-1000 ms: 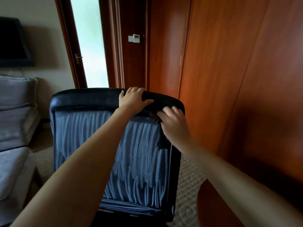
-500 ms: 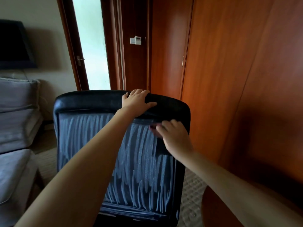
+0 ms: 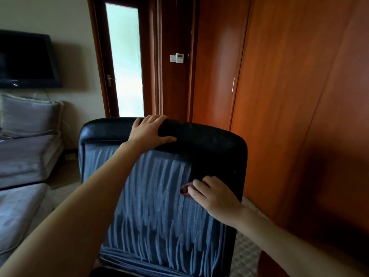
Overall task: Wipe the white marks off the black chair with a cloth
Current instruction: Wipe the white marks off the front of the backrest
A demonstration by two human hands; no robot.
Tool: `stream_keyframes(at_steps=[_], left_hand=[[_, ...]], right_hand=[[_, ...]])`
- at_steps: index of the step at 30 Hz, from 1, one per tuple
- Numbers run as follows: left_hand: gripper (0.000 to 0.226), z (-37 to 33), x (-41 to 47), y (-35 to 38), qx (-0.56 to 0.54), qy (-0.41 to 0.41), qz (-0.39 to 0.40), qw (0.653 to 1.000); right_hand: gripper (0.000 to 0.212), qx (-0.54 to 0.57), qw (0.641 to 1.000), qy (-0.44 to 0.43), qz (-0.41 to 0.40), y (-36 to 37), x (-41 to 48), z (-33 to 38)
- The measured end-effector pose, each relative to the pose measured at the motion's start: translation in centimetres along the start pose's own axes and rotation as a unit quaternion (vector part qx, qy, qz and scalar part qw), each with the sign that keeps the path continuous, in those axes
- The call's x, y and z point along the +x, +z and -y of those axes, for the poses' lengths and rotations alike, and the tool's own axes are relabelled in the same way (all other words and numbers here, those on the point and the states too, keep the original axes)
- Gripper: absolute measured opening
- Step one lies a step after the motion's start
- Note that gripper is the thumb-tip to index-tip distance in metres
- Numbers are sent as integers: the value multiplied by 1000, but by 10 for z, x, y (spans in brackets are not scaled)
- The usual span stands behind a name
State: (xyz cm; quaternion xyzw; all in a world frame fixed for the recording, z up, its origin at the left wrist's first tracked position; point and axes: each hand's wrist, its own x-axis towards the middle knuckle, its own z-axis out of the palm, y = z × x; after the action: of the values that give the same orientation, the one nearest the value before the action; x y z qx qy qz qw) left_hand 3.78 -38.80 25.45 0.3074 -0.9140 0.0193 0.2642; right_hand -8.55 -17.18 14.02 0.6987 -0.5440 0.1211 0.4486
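Observation:
The black chair [image 3: 211, 140] faces away from me, its backrest covered in white streak marks [image 3: 159, 206]. My left hand [image 3: 149, 130] rests over the padded top edge, fingers draped on it and thumb out. My right hand [image 3: 215, 194] presses a dark red cloth [image 3: 185, 190] flat against the right side of the backrest. Only a small fold of the cloth shows past my fingers. A clean black strip [image 3: 215, 166] runs from the top edge down to my right hand.
A grey sofa [image 3: 28, 148] stands to the left, under a wall-mounted screen [image 3: 26, 58]. A glass door [image 3: 125, 62] is straight ahead. Wooden wardrobe panels [image 3: 289, 96] close off the right side. A round wooden table edge [image 3: 267, 264] shows at bottom right.
My right hand has slid the cloth down the right side of the backrest, leaving a black strip without marks above it. My left hand stayed on the top edge.

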Motion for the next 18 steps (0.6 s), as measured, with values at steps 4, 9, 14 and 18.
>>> stream_keyframes(at_steps=[4,9,14,18], left_hand=[[79,-2,0,9,-12,6,-41,999],[77,3,2,11,-25,3,-51,998],[78,0,3,9,-35,1,-42,999],[76,-1,3,4,-35,1,-28,999]], right_hand=[[28,-34,998,53,-29,-1,54,-35],[22,8,977,194,-85,19,65,-19],[55,8,999,-27,-15,10,30,7],[36,-46,997,58,-36,10,81,-28]])
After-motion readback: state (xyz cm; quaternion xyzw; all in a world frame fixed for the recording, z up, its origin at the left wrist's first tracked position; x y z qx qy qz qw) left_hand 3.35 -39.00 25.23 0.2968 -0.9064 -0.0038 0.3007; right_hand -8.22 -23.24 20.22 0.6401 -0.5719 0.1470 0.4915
